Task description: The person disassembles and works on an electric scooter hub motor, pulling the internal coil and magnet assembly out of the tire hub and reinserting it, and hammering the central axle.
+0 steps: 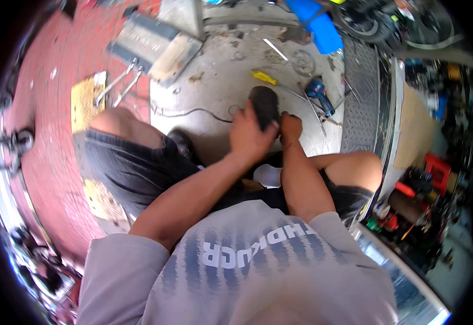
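My left hand (250,138) is closed on a dark oblong object (264,105) over the pale floor mat (193,92). My right hand (291,127) is closed just beside its lower right side; what those fingers grip is too small or hidden to make out. A thin black cable (193,110) runs from the left toward my hands. Beyond them lie a yellow-handled screwdriver (263,77), long metal rods (312,108) and a blue-and-black cordless tool (319,95).
A grey panel (152,49) and two wrenches (129,84) lie at upper left beside red paving (41,108). A blue object (317,30) and wheel parts (366,24) sit at the back. A textured metal strip (358,124) and cluttered shelving (437,179) line the right.
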Demonstrator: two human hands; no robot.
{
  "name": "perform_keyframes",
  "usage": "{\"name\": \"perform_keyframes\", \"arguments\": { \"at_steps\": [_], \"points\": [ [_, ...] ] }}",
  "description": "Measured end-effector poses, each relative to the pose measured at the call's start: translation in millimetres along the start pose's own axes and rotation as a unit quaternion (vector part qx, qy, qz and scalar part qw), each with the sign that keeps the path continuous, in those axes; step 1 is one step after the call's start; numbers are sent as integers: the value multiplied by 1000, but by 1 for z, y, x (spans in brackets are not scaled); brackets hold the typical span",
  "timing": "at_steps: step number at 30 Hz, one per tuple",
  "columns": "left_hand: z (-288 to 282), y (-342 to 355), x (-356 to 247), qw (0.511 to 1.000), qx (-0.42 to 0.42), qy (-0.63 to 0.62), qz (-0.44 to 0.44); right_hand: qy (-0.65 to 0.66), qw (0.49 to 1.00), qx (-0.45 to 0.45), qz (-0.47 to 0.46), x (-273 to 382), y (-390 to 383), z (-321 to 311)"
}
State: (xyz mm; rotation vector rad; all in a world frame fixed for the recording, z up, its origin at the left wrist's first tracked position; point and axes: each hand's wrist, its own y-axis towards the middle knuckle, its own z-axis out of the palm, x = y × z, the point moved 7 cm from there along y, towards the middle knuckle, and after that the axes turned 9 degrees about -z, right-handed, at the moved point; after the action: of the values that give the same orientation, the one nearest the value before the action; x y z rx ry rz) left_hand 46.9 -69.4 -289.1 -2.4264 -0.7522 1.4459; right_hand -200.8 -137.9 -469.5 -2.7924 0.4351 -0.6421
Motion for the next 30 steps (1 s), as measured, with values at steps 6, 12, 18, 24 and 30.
{"name": "perform_keyframes", "arguments": {
  "at_steps": [6, 12, 18, 24, 30],
  "points": [
    [27, -83, -12, 992, 59, 53, 99, -66, 987, 140, -42, -31, -3, 7],
    [22, -75, -20, 995, 59, 28, 81, -90, 983, 153, -52, -39, -7, -12],
    [13, -60, -19, 997, 38, 21, 70, -105, 981, 152, -55, -32, -1, -18],
    [-4, -49, -4, 992, 21, -121, 5, -103, 981, 148, -66, -21, 6, -6],
    [-19, 11, 65, 973, -10, -122, -198, -38, 992, 114, -48, -19, 17, 5]
  ]
}}
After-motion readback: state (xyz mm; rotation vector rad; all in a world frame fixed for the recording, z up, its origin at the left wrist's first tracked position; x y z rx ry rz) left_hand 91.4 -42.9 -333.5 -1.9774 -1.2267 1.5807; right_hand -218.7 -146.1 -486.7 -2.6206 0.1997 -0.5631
